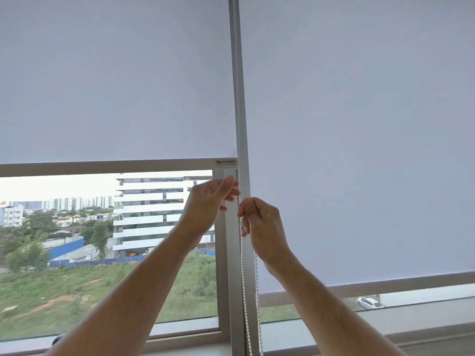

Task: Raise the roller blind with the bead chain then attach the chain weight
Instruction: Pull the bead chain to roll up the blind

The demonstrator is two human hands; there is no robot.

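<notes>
A pale grey roller blind (115, 86) covers the upper part of the left window, and its bottom bar (108, 167) hangs about halfway down the pane. The white bead chain (243, 278) runs down the window post between the two blinds. My right hand (259, 222) is closed around one strand of the chain. Just above and to the left, my left hand (210, 199) is raised with its fingertips at the chain; its fingers are loosely apart. No chain weight is in view.
A second blind (359, 124) on the right window hangs lower, its bottom bar (385, 285) near the sill. The grey window post (232, 253) stands between the panes. The window sill (334, 340) runs along the bottom. Buildings and grass lie outside.
</notes>
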